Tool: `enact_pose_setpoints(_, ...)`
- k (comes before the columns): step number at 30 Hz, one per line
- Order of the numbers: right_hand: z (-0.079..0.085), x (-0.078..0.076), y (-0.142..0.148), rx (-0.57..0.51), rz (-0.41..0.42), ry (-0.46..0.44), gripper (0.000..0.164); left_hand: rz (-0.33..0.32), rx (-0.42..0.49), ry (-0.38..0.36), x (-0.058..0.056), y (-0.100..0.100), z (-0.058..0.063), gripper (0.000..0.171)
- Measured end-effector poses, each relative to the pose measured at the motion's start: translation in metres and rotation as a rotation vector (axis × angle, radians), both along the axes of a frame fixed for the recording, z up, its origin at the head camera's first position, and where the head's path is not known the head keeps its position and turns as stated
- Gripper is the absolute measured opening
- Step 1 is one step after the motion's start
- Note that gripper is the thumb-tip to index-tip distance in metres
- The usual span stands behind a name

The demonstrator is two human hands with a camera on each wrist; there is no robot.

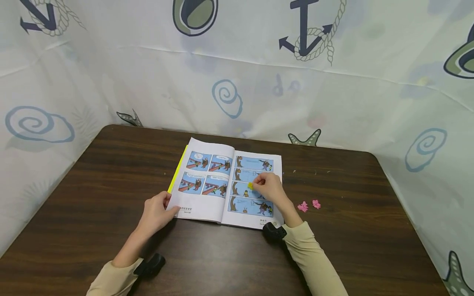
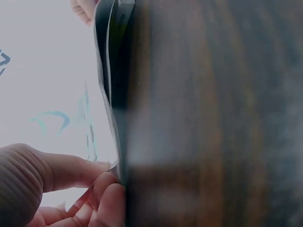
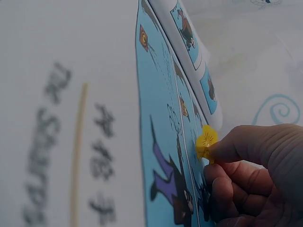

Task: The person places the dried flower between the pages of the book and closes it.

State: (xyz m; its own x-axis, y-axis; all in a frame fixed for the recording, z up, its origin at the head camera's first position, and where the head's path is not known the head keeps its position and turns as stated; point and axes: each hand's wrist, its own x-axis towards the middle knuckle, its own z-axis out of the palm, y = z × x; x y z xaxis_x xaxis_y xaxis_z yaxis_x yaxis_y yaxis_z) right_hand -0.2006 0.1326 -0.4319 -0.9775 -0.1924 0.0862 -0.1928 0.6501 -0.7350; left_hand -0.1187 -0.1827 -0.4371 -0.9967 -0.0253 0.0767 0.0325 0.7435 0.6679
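Your left hand (image 1: 154, 211) pinches the comic book (image 1: 205, 206) to its right; your right hand (image 1: 272, 190), angled inward, pinches a yellow flower (image 3: 206, 140).

Pale printed sheet (image 1: 148, 86) enclosing a dark table (image 1: 355, 250)

The sheet is rising behind the table and running along its left and right sides. Navy anchors (image 1: 303, 31), blue spirals (image 1: 226, 98) and starfish (image 1: 305, 139) are decorating it; a long crease (image 1: 259, 64) is crossing it. The table is showing wood grain (image 1: 92, 230) and rounded far corners (image 1: 107, 129); light is leaving a sheen (image 1: 214, 248) nearer the front.
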Motion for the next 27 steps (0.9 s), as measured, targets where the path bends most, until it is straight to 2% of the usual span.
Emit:
enact_pose_setpoints(10,-0.0007,-0.0002,-0.0013,0.052,0.005,0.007,0.006,0.006,0.005,-0.130,-0.0040,-0.0003,0.0013,0.025)
enact_pose_setpoints(27,0.0007,-0.0037,0.0004,0.031,-0.021,-0.059,0.011,-0.011,0.013,-0.202,-0.0086,-0.0029,0.0035,0.028)
